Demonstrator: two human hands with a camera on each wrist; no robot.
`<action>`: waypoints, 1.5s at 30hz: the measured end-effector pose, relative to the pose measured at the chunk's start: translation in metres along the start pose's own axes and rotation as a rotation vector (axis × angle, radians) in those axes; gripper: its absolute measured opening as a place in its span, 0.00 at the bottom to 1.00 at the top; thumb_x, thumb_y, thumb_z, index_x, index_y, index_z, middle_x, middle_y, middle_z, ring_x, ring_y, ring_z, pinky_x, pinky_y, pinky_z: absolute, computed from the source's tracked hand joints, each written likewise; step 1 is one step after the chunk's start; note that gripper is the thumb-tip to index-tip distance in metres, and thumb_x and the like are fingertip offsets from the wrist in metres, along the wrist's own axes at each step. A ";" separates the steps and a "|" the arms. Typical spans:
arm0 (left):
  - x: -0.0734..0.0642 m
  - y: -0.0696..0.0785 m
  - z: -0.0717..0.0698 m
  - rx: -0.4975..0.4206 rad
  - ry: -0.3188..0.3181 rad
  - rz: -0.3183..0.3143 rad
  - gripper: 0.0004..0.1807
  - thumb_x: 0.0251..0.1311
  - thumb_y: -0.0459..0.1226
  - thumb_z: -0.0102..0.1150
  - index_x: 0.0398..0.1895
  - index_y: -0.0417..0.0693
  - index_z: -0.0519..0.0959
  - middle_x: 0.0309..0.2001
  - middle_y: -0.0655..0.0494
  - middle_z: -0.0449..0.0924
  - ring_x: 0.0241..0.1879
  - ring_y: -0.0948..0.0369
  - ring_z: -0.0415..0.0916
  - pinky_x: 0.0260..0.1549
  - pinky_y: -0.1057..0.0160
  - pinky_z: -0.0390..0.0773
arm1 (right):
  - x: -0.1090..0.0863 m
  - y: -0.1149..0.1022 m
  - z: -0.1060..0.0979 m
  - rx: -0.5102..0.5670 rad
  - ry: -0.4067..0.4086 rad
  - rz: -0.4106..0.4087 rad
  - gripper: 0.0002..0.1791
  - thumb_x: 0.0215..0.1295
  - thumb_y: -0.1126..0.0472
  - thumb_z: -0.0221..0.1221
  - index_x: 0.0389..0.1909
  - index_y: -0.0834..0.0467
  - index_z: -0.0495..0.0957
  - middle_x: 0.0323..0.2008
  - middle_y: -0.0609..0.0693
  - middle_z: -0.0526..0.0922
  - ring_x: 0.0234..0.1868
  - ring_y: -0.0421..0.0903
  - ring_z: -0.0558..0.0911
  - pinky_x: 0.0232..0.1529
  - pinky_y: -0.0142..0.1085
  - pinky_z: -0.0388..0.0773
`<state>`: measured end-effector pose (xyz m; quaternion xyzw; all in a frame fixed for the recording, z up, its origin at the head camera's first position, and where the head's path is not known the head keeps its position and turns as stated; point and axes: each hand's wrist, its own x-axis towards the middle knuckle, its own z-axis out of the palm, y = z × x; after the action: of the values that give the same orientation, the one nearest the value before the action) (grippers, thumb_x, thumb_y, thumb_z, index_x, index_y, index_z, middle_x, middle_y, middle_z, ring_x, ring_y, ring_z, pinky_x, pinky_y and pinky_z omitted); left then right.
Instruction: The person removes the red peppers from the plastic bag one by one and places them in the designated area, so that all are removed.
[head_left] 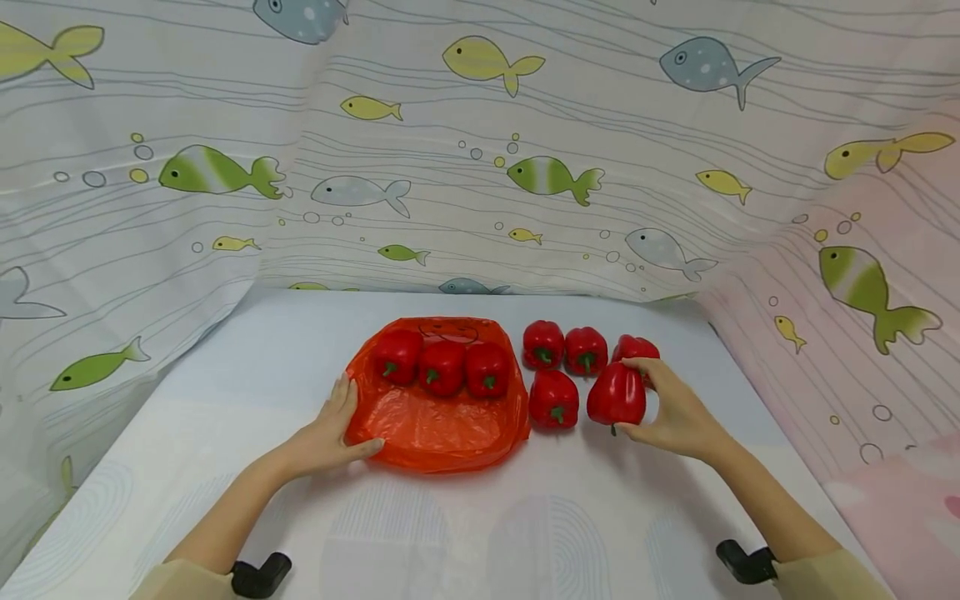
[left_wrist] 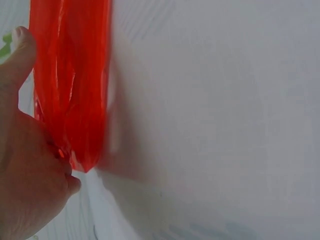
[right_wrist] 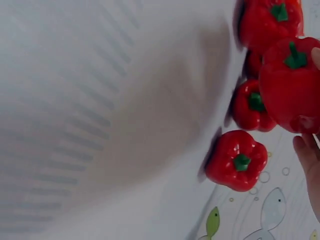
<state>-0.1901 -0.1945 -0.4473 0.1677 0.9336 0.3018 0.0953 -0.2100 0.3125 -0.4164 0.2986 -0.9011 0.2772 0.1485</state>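
An orange-red plastic bag (head_left: 442, 425) lies spread with its mouth facing up. Three red bell peppers (head_left: 442, 368) sit in a row along its far side. My left hand (head_left: 326, 433) rests against the bag's left edge, thumb spread from the fingers at the near rim; the left wrist view shows it along the bag's wall (left_wrist: 75, 85). Thumb and fingers of my right hand (head_left: 667, 408) hold a red bell pepper (head_left: 617, 393) by its sides, green stem pointing down toward me. The held pepper (right_wrist: 290, 85) overlaps others behind it in the right wrist view.
Right of the bag stand several more red bell peppers: one pepper (head_left: 553, 400) beside the bag's edge and a back row with a pepper (head_left: 542, 344) at its left end. A fish-patterned curtain (head_left: 450, 142) hangs behind the white table (head_left: 420, 550).
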 end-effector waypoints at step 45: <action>0.000 0.003 0.001 0.008 0.003 0.006 0.60 0.58 0.56 0.59 0.70 0.22 0.37 0.73 0.28 0.25 0.71 0.34 0.27 0.65 0.35 0.40 | 0.009 0.011 0.021 0.143 -0.263 0.336 0.53 0.53 0.44 0.68 0.72 0.63 0.53 0.68 0.65 0.61 0.66 0.67 0.62 0.54 0.63 0.70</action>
<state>-0.1888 -0.1919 -0.4461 0.1707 0.9345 0.2986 0.0923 -0.2257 0.3033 -0.4343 0.1875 -0.9278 0.3200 -0.0404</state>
